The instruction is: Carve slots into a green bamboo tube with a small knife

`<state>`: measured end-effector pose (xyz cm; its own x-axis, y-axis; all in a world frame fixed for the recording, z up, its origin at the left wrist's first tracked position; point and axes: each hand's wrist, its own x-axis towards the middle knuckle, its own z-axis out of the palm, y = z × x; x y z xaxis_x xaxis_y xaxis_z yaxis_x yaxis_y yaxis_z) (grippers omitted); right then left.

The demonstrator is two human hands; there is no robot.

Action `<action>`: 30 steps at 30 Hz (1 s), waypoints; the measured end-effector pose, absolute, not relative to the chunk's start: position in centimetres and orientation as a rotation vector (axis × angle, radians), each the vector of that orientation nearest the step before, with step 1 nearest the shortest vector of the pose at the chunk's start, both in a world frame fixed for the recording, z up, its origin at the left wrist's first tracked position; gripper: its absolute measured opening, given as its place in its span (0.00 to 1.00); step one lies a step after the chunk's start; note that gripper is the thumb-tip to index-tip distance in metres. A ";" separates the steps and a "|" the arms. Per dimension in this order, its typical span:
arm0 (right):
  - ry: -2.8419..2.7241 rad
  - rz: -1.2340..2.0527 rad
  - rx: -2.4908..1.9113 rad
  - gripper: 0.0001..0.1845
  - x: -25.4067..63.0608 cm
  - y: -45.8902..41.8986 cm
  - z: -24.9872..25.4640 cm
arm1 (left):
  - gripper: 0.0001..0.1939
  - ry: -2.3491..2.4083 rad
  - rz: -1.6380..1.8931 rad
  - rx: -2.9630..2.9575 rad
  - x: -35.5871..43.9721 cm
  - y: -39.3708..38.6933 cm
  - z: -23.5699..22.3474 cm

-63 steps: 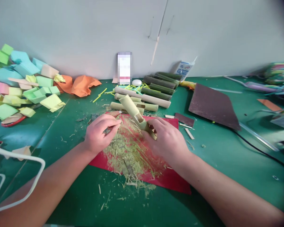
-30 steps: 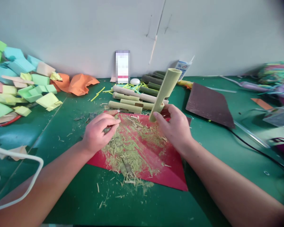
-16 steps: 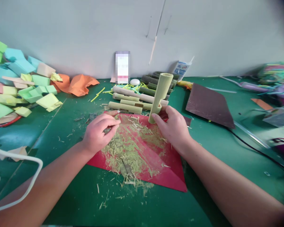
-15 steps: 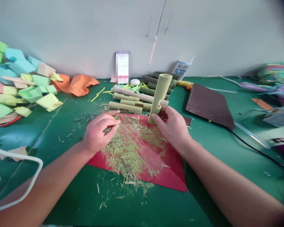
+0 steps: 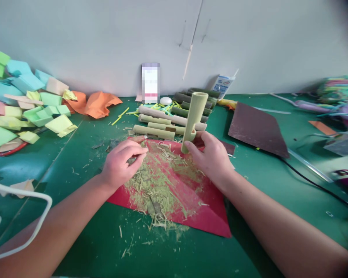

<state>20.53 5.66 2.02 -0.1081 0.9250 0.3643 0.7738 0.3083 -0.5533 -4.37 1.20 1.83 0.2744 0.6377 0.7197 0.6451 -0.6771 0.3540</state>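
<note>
My right hand is closed around the lower end of a pale green bamboo tube. The tube stands nearly upright, its open end on top, over the far edge of a red sheet. At the sheet's left side, my left hand is pinched, thumb against fingers; what it holds, if anything, is too small to make out. Between both hands, bamboo shavings and dust cover much of the sheet. Just beyond lie several bamboo pieces, among them a pale tube.
Folded colored papers and crumpled orange paper are on the left. A phone leans on the wall beside dark green bamboo pieces. A brown board lies right. A white frame juts in at lower left.
The bamboo tube in my right hand has shifted very slightly left and down. My left hand keeps its pinch in the same place.
</note>
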 end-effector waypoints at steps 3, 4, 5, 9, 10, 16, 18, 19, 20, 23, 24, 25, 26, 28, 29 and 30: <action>-1.935 0.278 -1.520 0.10 20.4 5.5 2.1 | 0.09 -1.260 -1.410 -2.503 -4.4 1.2 1.8; -1.940 0.274 -1.523 0.10 20.4 5.5 2.1 | 0.09 -1.260 -1.411 -2.503 -4.4 1.2 1.8; -1.942 0.271 -1.523 0.10 20.4 5.5 2.1 | 0.09 -1.259 -1.413 -2.504 -4.4 1.2 1.8; -1.958 0.256 -1.523 0.10 20.3 5.4 2.1 | 0.09 -1.259 -1.417 -2.515 -4.4 1.3 1.8; -1.961 0.252 -1.522 0.10 20.3 5.4 2.1 | 0.09 -1.263 -1.416 -2.516 -4.4 1.3 1.8; -1.953 0.256 -1.529 0.11 20.3 5.4 2.1 | 0.08 -1.264 -1.403 -2.512 -4.4 1.3 1.8; -1.949 0.258 -1.530 0.11 20.3 5.4 2.1 | 0.08 -1.258 -1.405 -2.512 -4.5 1.3 1.8; -1.951 0.259 -1.535 0.11 20.3 5.4 2.1 | 0.08 -1.258 -1.407 -2.512 -4.5 1.3 1.8; -1.954 0.261 -1.541 0.11 20.3 5.4 2.1 | 0.08 -1.259 -1.410 -2.513 -4.5 1.3 1.8; -1.958 0.271 -1.549 0.11 20.3 5.3 2.2 | 0.09 -1.261 -1.412 -2.518 -4.4 1.3 1.8; -1.958 0.273 -1.550 0.11 20.3 5.3 2.3 | 0.08 -1.261 -1.411 -2.519 -4.4 1.3 1.8; -1.960 0.273 -1.553 0.11 20.3 5.3 2.3 | 0.08 -1.260 -1.411 -2.518 -4.4 1.3 1.8; -1.962 0.272 -1.554 0.11 20.3 5.3 2.4 | 0.08 -1.262 -1.410 -2.517 -4.4 1.3 1.8; -1.962 0.268 -1.546 0.11 20.3 5.3 2.4 | 0.08 -1.265 -1.409 -2.513 -4.4 1.3 1.8; -1.962 0.260 -1.544 0.12 20.3 5.3 2.4 | 0.08 -1.267 -1.407 -2.513 -4.4 1.3 1.8; -1.966 0.252 -1.547 0.12 20.3 5.2 2.4 | 0.08 -1.269 -1.405 -2.513 -4.4 1.3 1.8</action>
<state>20.25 5.25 2.40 -0.1247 0.9294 0.3473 0.8118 0.2969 -0.5028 -4.38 1.34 1.82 0.2759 0.6464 0.7114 0.6422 -0.6747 0.3639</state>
